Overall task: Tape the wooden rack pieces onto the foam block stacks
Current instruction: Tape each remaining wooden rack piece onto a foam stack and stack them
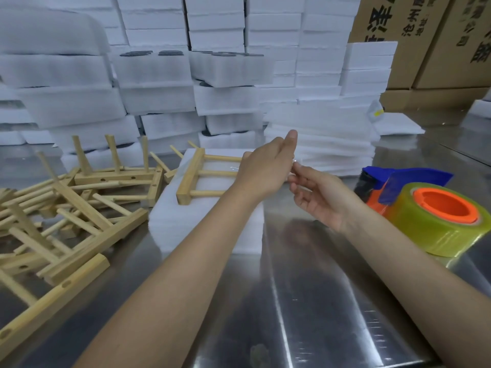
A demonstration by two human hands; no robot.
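A packing workshop: white foam blocks (170, 25) stacked high, printed cardboard boxes (425, 41), a steel tabletop (305, 301) with a tape dispenser (425, 205).

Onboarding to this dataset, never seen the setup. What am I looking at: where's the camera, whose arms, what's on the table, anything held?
There is no machine here. A person works with bare hands, and the single picture comes from a wide-angle camera worn on their head, looking forward and down. The left hand and right hand meet above a steel table. The right hand pinches what looks like a strip of clear tape, barely visible. Whether the left hand grips it too cannot be told. Beside the left hand, a wooden rack piece lies on a foam block stack. More rack pieces lie heaped on the left, and a tape dispenser sits on the right. Foam stacks and cardboard boxes stand behind.
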